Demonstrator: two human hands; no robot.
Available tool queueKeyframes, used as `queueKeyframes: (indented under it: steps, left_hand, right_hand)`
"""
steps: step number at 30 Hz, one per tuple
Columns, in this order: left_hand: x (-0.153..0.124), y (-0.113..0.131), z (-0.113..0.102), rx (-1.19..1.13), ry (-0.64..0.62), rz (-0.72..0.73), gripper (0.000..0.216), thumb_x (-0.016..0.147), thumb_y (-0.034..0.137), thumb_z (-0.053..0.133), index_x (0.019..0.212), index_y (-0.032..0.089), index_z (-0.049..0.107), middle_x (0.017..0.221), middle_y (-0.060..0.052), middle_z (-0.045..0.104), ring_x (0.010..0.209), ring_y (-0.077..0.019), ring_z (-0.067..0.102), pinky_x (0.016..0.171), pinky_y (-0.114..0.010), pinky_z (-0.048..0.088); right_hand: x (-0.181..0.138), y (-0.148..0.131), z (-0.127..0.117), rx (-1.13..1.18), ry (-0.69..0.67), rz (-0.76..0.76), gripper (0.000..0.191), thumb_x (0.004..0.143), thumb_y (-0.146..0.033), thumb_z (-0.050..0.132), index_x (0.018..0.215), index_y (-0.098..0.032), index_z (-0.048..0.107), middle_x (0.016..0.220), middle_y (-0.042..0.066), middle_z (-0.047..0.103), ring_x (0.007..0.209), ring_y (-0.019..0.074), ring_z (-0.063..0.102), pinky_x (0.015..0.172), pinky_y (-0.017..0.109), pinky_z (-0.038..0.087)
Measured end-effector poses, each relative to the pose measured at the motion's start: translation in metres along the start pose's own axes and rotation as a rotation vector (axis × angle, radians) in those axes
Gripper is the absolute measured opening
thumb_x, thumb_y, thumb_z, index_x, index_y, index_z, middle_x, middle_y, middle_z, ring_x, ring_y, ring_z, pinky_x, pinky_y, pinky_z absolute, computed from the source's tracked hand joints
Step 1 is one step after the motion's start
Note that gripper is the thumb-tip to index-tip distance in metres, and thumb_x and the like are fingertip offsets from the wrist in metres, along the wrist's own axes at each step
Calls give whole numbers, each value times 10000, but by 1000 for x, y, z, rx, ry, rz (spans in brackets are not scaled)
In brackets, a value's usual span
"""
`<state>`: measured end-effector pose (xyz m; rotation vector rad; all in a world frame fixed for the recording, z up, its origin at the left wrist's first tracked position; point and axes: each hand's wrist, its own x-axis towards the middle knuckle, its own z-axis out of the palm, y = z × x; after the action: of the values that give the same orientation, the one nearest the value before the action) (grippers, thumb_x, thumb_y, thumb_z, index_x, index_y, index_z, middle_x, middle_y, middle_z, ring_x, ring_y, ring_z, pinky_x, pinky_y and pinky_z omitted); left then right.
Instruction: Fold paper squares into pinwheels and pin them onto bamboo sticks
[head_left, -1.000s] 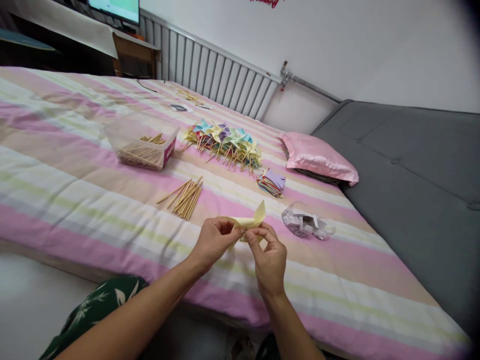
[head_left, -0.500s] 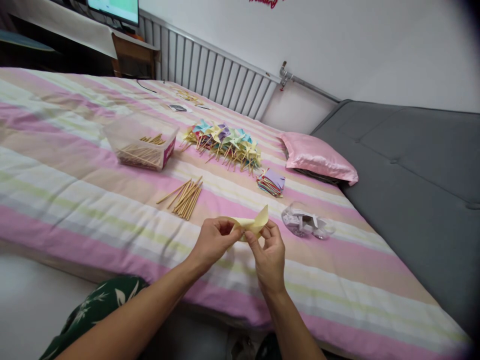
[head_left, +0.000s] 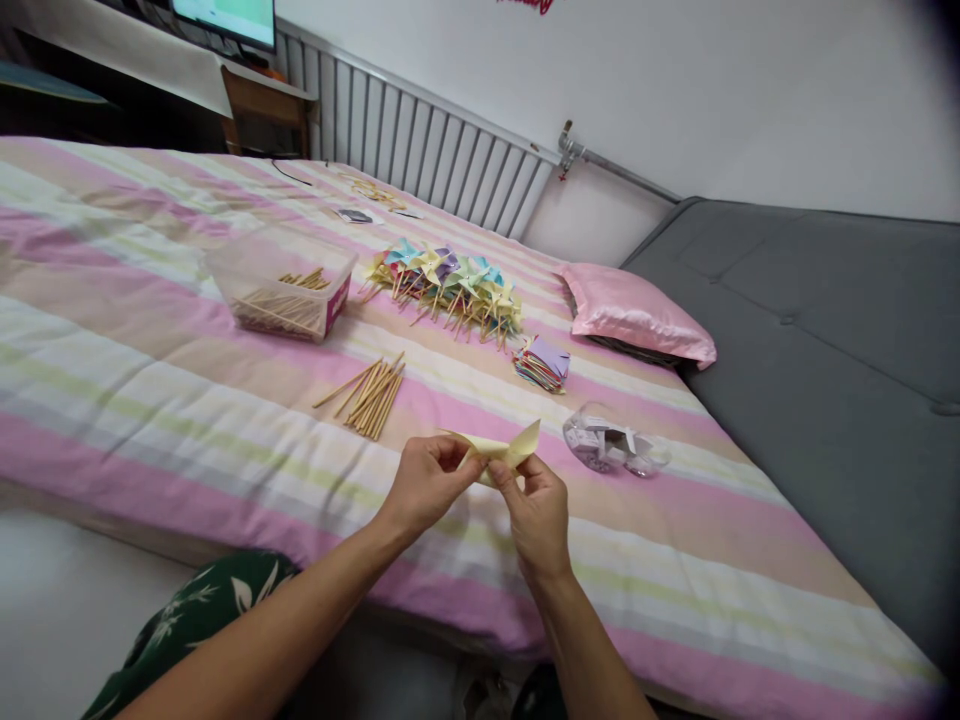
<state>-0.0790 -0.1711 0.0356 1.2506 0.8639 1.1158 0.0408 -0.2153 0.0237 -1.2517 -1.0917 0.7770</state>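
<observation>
To the right of a loose pile of sticks [head_left: 377,398], on its near side, a curled yellow paper [head_left: 491,449] stretches crosswise, pinched by both the left hand [head_left: 429,480] and right hand [head_left: 541,510]. The left is closer to the pile, whose lengths point mostly away.

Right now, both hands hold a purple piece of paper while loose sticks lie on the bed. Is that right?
Not quite: the paper is pale yellow, not purple, as the head view shows. The left hand and right hand do hold it, and loose sticks lie on the bed.
</observation>
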Motion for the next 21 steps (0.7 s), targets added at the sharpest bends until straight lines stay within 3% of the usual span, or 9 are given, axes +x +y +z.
queueKeyframes:
  steps: [16,21]
  left_hand:
    - [-1,-6,3,17,30,28,283,632,327,681,493,143,519,454,48,433,425,-52,360,382,-173,248]
    - [-2,-2,4,-4,8,-20,204,632,306,679,558,126,616,484,25,519,438,-66,404,401,-179,279]
  right_hand:
    - [4,4,1,103,-45,44,266,756,-336,632,945,-149,641,932,72,688,877,210,618,812,349,473]
    - [4,6,0,106,-19,55,281,744,-356,642,933,-148,641,911,74,688,850,210,616,800,357,473]
